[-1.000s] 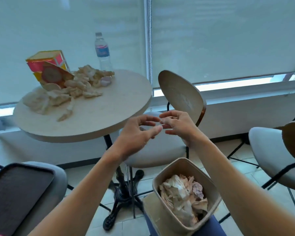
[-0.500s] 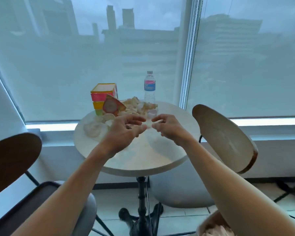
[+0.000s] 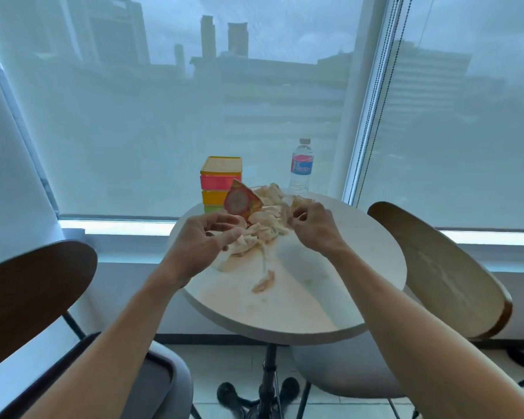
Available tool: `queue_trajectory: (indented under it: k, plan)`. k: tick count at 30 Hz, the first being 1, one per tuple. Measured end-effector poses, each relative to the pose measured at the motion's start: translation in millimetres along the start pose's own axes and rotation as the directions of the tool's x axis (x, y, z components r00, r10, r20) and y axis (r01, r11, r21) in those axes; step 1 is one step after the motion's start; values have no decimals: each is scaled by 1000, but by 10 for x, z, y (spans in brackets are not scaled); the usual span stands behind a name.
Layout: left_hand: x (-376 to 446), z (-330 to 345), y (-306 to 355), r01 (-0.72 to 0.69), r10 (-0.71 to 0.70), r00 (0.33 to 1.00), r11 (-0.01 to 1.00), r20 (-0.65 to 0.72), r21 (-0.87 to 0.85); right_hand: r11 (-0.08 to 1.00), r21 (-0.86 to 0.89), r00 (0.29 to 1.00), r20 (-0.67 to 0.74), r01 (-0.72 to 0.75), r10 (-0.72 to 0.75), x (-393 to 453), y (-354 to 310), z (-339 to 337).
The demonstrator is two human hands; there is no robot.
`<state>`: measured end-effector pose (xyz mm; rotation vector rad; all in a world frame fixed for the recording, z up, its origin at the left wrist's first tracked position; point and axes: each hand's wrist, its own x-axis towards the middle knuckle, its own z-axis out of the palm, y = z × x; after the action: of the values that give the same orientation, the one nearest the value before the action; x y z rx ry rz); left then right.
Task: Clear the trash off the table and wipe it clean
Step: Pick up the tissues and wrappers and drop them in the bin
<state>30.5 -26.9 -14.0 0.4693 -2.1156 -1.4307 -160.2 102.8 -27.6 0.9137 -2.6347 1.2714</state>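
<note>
A pile of crumpled tissues (image 3: 268, 220) lies at the far side of the round pale table (image 3: 339, 285). My left hand (image 3: 201, 241) reaches the pile's left edge, fingers curled and apart, fingertips touching the paper. My right hand (image 3: 312, 229) is at the pile's right edge with its fingers pinched on a tissue. One stray tissue scrap (image 3: 263, 282) lies nearer me on the table top, which shows faint smears. A colourful box (image 3: 221, 179) with a torn flap (image 3: 242, 201) stands behind the pile.
A water bottle (image 3: 301, 167) stands at the table's far edge by the window. A dark chair back (image 3: 28, 297) is at the left, a light wooden chair back (image 3: 436, 267) at the right. The black table base (image 3: 263, 394) stands on the tiled floor.
The view has lifted from the trash bin by my lap to the table. Both hands have moved forward from mid-air over the bin onto the tissue pile.
</note>
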Motion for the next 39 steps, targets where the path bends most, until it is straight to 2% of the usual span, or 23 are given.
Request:
queue_trajectory:
  k: [3,6,8,11,15,16,18,20,22,24,27,31,35,39]
  plan:
    - [55,13,-25,-11,11,1000,1000,13,-6,982,188,999,-4,-30,32,-37,-133,-141]
    - [118,53,-25,-78,77,996,997,38,10,911,392,979,198,-130,55,-131,-327,-253]
    - [151,84,-31,-151,150,986,989,73,-2,884,430,946,322,-186,42,-199,-436,-238]
    - [190,120,-55,-237,236,967,971,95,4,844,480,899,437,-240,8,-288,-538,-121]
    - [227,95,-103,-262,262,965,965,5,-11,794,545,878,478,-270,-30,-322,-544,-75]
    - [234,76,-116,-253,253,967,967,-20,-15,844,487,881,472,-226,-36,-327,-525,-91]
    - [273,39,-171,-225,222,973,973,-68,-47,986,157,873,487,-49,-34,-346,-469,-104]
    - [308,5,-208,-203,195,976,976,-98,-79,984,-164,819,572,69,38,-371,-401,-68]
    - [327,-15,-218,-196,185,977,975,-109,-103,958,-268,775,625,101,93,-402,-348,-8]
    - [326,-16,-213,-187,176,980,975,-97,-117,952,-275,799,599,139,57,-406,-299,34]
    - [300,4,-230,-166,157,984,980,-84,-112,961,-220,871,490,169,-41,-406,-225,59]
    - [248,56,-217,-178,168,982,977,-89,-119,970,-155,928,351,186,-122,-429,-100,-18]
    - [171,180,-137,-192,182,979,974,-89,-120,991,39,972,194,129,-134,-445,25,-247]
    - [60,445,-24,-203,197,979,970,-54,-136,960,275,993,79,58,-82,-556,160,-548]
